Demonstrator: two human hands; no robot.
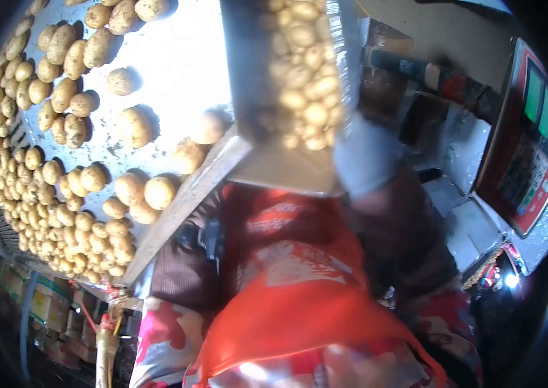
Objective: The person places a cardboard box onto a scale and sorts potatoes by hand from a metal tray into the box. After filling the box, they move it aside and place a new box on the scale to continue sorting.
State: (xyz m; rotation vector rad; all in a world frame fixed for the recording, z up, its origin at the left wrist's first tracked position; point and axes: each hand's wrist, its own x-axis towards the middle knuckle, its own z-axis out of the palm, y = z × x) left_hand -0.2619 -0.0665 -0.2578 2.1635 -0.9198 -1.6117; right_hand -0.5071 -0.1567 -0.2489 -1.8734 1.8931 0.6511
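Note:
A cardboard box (pixel 287 169) of potatoes (pixel 313 84) is beside the sorting table, in front of the red apron (pixel 293 278). My right hand (pixel 368 155), in a light grey-blue glove, is against the box's right side; it is blurred, but its fingers seem wrapped on the box wall. My left hand is hidden; only the dark left sleeve (pixel 187 275) shows below the table's wooden edge. Many potatoes (pixel 77 239) lie on the table at the left, with a few larger ones near the wooden edge.
The metal table (pixel 177 71) with its wooden rail (pixel 183 207) fills the left. Open cardboard boxes (pixel 464 149) and a red and black box with green panels (pixel 526 149) stand at the right. Stacked cartons (pixel 44 304) are at the lower left, near a wrapped post (pixel 105 352).

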